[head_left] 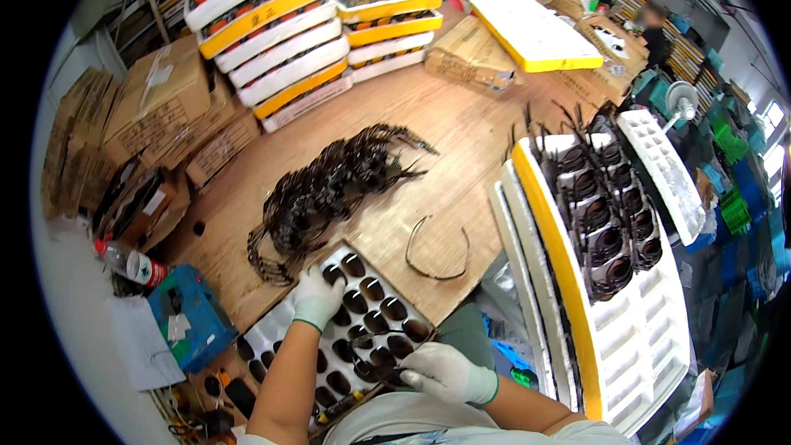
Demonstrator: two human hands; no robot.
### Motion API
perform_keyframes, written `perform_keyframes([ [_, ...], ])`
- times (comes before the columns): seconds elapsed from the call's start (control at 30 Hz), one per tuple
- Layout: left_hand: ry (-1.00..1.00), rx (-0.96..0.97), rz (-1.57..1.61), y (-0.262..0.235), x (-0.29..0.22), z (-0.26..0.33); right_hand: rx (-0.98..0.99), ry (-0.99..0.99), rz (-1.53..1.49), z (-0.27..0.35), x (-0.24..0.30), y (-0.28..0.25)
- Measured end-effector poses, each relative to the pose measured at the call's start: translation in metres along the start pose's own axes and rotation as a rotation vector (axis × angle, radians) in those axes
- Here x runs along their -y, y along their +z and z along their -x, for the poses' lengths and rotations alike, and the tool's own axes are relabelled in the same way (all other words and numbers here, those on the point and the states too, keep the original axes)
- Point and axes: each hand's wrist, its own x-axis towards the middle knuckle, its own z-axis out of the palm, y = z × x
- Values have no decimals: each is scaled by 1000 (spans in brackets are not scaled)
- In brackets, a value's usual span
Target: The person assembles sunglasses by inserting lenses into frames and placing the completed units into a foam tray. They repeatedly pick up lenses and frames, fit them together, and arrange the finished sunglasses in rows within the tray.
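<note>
Pinching a dark glasses frame point(392, 377) in the gloved right hand point(449, 371), over the near right edge of the white lens tray point(276, 323). Holding the gloved left hand point(318, 298) curled beside a dark lens point(333, 274) at the tray's far left edge; cannot tell if pinching it. With a big heap of dark frames point(329, 185) beyond the tray, and one loose frame point(441, 278) past its far right edge.

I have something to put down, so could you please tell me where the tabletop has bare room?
The wooden tabletop is bare between the dark pile of frames and the foam trays at right, beyond the lone frame. Another bare strip lies between the pile and the tray stacks behind. Crowded: the lens tray under the left hand and right hand.
</note>
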Motion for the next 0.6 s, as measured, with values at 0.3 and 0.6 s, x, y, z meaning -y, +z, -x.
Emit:
perform_keyframes([
  [0.3, 114, -105, 134, 9, -5, 7, -17, 206, -128, 9, 11, 21],
  [0.6, 105, 464, 1371, -60, 26, 137, -84, 286, -370, 26, 32, 49],
])
